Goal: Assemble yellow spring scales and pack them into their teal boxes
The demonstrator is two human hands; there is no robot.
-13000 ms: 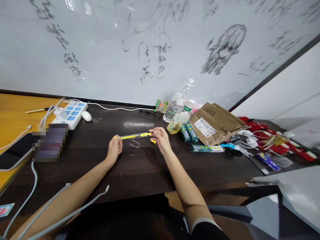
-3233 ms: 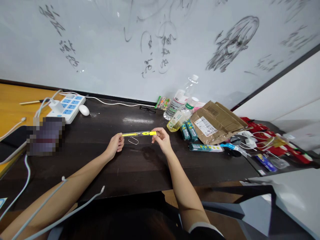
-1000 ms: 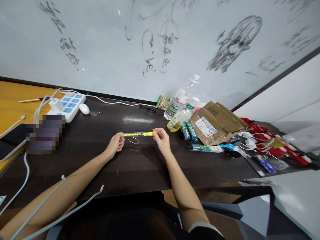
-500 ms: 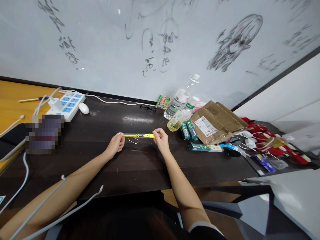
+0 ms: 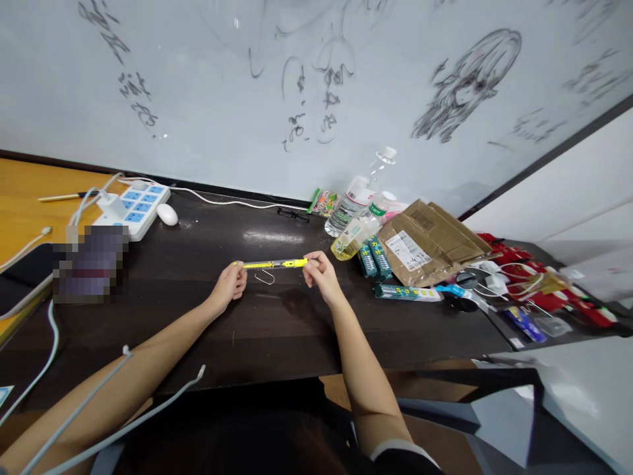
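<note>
A slim yellow and clear stick-shaped thing [image 5: 273,264], with a dark band near its middle, is stretched level between my hands above the dark table. My left hand [image 5: 230,285] is closed on its left end, fingers curled in. The thumb and fingers of my right hand [image 5: 320,272] pinch its right end. Its exact kind is too small to make out. Just below it a thin, pale bent wire [image 5: 266,278] in a hook shape shows against the table, apart from both hands.
A power strip [image 5: 143,210], a white mouse [image 5: 167,214] and a phone [image 5: 22,277] are at left. Right of my hands are bottles [image 5: 349,239], green boxes [image 5: 380,256] and a cardboard parcel [image 5: 420,237]. Glasses [image 5: 293,215] lie at the back; white cables [image 5: 163,409] cross the foreground.
The right end of the yellow stick-shaped thing has risen slightly, and my right hand has turned a little. My left hand keeps its hold with hardly any movement.
</note>
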